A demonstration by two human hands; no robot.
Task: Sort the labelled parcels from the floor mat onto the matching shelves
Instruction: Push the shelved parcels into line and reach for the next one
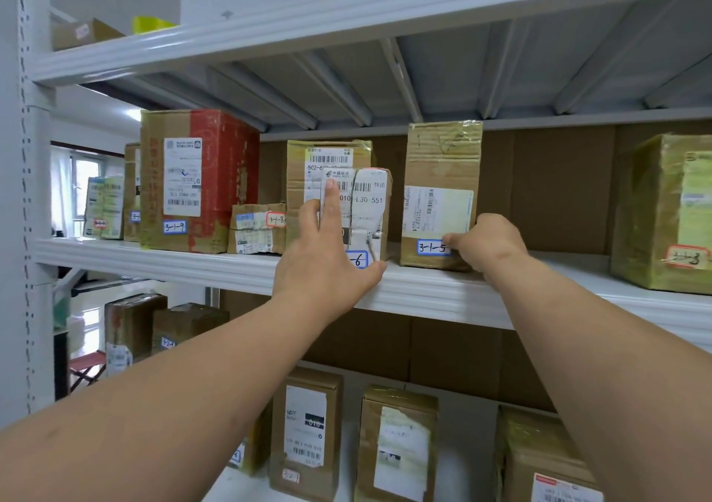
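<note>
Middle shelf (424, 289) of a white metal rack, viewed at arm's length. Both hands are on parcels already standing on it.

Left hand (327, 255): fingers straight and spread, pressed flat against the front of a small parcel (370, 208) bearing a China Post waybill; its blue-edged tag is partly hidden by the hand, only "-6" legible. Nothing is clasped.

Right hand (485, 243): fingers curled round the lower right edge of the upright carton tagged 3-1-5 (441, 193), the thumb by the tag. The carton stands on the shelf, just beside the "-6" parcel.

Progress, as judged: well advanced on this level. The row reads in descending order from the left: red-and-brown box 3-1-9 (196, 181), low parcel 3-1-8 (258, 228), "-6", 3-1-5, and a taped parcel at the right (662, 212) whose red-edged tag I cannot read in full. Another box (327, 170) stands behind the "-6" parcel; its tag is hidden. The lower shelf (239, 486) also holds tagged parcels.

The floor mat is out of view, so what is left to sort cannot be stated. The present step appears to be squaring up the two parcels.
</note>
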